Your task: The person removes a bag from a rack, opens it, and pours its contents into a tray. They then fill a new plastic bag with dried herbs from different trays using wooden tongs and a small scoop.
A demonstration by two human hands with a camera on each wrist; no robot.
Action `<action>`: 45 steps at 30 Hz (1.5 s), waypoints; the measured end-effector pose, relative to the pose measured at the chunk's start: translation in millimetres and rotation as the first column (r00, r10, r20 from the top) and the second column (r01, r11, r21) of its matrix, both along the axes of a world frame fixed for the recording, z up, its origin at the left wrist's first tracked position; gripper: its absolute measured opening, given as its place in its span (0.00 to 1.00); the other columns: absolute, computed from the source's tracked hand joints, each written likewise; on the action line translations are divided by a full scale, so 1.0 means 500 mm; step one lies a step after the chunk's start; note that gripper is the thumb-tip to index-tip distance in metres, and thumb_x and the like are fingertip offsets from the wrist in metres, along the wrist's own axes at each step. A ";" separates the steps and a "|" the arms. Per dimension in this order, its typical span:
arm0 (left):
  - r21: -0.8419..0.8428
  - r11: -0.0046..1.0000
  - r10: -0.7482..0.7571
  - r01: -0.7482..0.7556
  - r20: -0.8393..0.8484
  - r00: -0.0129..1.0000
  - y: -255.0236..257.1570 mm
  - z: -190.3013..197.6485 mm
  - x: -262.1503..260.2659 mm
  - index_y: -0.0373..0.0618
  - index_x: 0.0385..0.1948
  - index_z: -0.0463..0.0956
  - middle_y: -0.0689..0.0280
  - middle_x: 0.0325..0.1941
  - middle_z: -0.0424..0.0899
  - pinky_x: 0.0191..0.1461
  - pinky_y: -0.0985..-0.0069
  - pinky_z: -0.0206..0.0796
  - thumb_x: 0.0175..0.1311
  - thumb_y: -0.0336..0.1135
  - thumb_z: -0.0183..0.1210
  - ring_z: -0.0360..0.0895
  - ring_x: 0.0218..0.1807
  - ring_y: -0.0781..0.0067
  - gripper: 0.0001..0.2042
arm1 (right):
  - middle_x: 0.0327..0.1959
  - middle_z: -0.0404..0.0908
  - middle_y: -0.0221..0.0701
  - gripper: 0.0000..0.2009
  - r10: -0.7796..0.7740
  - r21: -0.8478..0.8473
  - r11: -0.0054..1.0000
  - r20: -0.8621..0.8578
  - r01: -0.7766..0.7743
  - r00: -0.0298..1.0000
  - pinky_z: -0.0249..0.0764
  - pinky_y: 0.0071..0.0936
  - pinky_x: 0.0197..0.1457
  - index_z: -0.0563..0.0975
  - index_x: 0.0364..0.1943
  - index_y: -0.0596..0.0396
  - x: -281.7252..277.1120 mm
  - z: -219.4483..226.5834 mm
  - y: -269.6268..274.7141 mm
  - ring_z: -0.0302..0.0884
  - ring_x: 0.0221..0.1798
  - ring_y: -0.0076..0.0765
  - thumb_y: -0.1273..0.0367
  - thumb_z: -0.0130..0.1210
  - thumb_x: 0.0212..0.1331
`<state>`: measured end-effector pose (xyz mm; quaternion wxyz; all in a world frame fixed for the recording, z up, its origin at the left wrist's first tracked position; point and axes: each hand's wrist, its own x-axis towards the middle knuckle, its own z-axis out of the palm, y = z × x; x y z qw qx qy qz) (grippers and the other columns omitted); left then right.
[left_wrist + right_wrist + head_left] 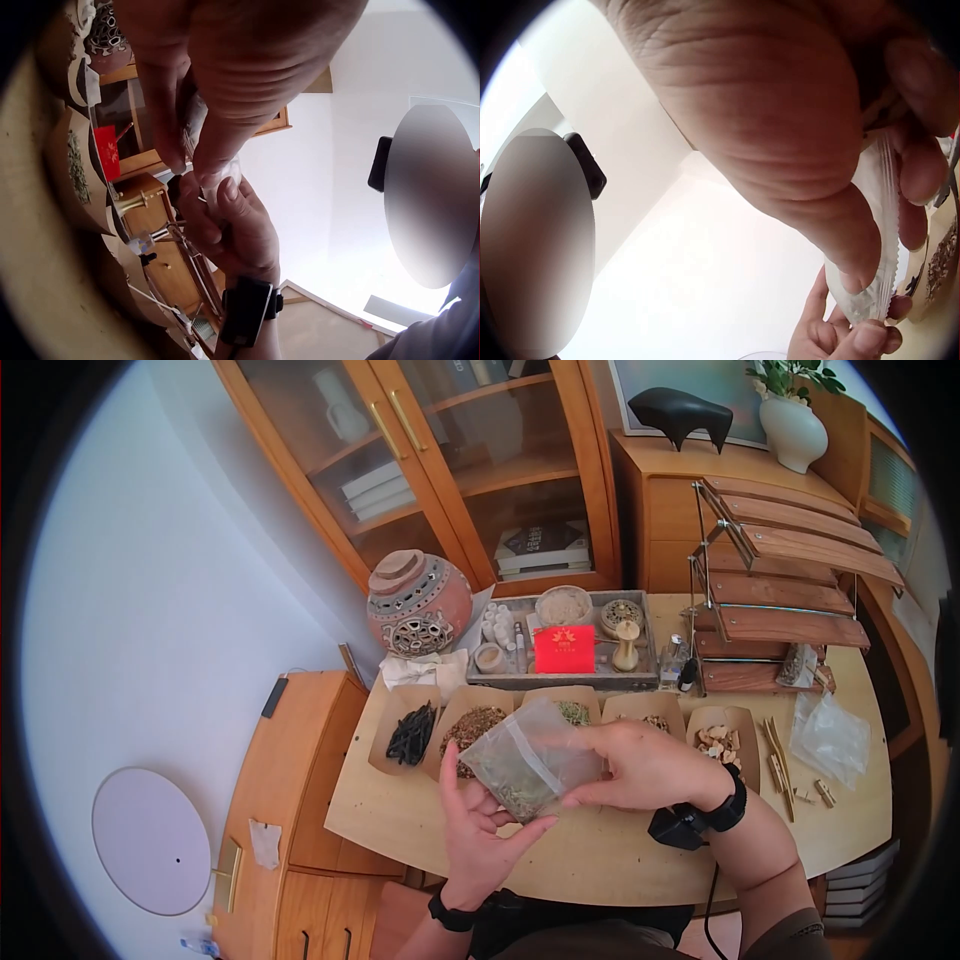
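Observation:
A clear zip-seal plastic bag [520, 750] with dried green herbs in its lower part is held up over the front of the table. My right hand [640, 765] grips its upper right side, thumb in front and fingers behind. At its lower left my left hand [478, 840] holds the edge. In the right wrist view, the left thumb and fingers [870, 337] pinch the bag's far end. The left wrist view shows the bag mostly hidden between both hands. Behind it stand paper trays, one with reddish-brown chopped herbs [478, 725], another with green herbs [575, 713].
A tray of dark sticks [410, 735] stands left, one of pale chips [718, 745] right. Behind are a grey wooden tray [490, 682] with a red packet [565, 649], and a clay jar [420, 600]. Brass tools [778, 770], plastic bags [832, 740] and a slatted rack [790, 610] occupy the right.

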<state>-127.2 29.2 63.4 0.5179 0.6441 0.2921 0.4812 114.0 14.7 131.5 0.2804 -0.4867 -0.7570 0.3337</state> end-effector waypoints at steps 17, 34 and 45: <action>-0.030 0.998 -0.051 0.049 -0.053 0.997 0.013 -0.010 -0.015 0.52 0.79 0.36 0.46 0.63 0.78 0.61 0.63 0.81 0.55 0.18 0.74 0.83 0.62 0.57 0.57 | 0.39 0.88 0.39 0.22 0.233 -0.163 0.949 -0.208 -0.269 0.950 0.79 0.34 0.50 0.82 0.61 0.45 0.004 -0.041 0.020 0.85 0.41 0.40 0.68 0.68 0.61; -0.424 0.881 -0.147 0.210 0.177 0.973 0.005 -0.058 -0.049 0.41 0.70 0.63 0.56 0.63 0.81 0.47 0.68 0.84 0.70 0.21 0.61 0.86 0.57 0.61 0.27 | 0.43 0.90 0.35 0.19 0.197 -0.066 0.971 -0.317 -0.229 0.928 0.79 0.29 0.50 0.84 0.57 0.50 0.002 -0.074 0.030 0.84 0.41 0.30 0.73 0.68 0.60; -0.447 0.856 -0.139 0.260 0.286 0.948 0.016 -0.050 -0.052 0.39 0.70 0.64 0.55 0.61 0.83 0.42 0.76 0.82 0.80 0.32 0.54 0.88 0.54 0.59 0.21 | 0.36 0.87 0.35 0.16 0.208 -0.084 0.971 -0.182 -0.226 0.961 0.78 0.33 0.46 0.86 0.50 0.51 0.017 -0.035 0.023 0.83 0.38 0.36 0.72 0.69 0.56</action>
